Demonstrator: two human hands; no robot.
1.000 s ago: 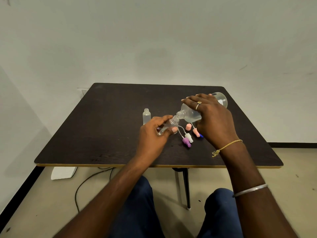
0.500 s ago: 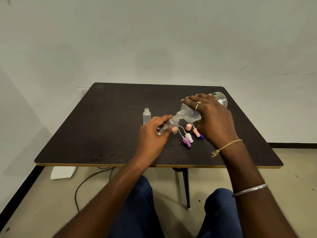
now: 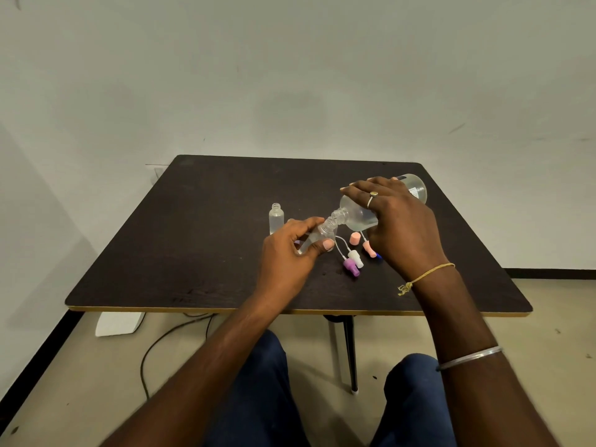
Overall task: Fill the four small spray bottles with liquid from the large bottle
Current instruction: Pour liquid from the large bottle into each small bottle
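Observation:
My right hand (image 3: 400, 225) grips the large clear bottle (image 3: 358, 212), tipped almost level with its neck pointing left. Its mouth meets the mouth of a small clear spray bottle (image 3: 322, 235), which my left hand (image 3: 290, 256) holds tilted above the dark table (image 3: 193, 253). A second small bottle (image 3: 276, 217) stands upright and uncapped just left of my left hand. Another bottle's rim barely shows behind my left fingers. Loose spray caps lie between my hands: purple (image 3: 351, 267), white (image 3: 355, 257), pink (image 3: 354, 238) and another pink one (image 3: 369, 249), with dip tubes attached.
A blue piece (image 3: 379, 257) peeks out under my right hand. The table's near edge (image 3: 225, 310) runs just beyond my knees. A white box (image 3: 119, 324) and a black cable (image 3: 167, 337) lie on the floor at the left, beside the table leg (image 3: 350, 353).

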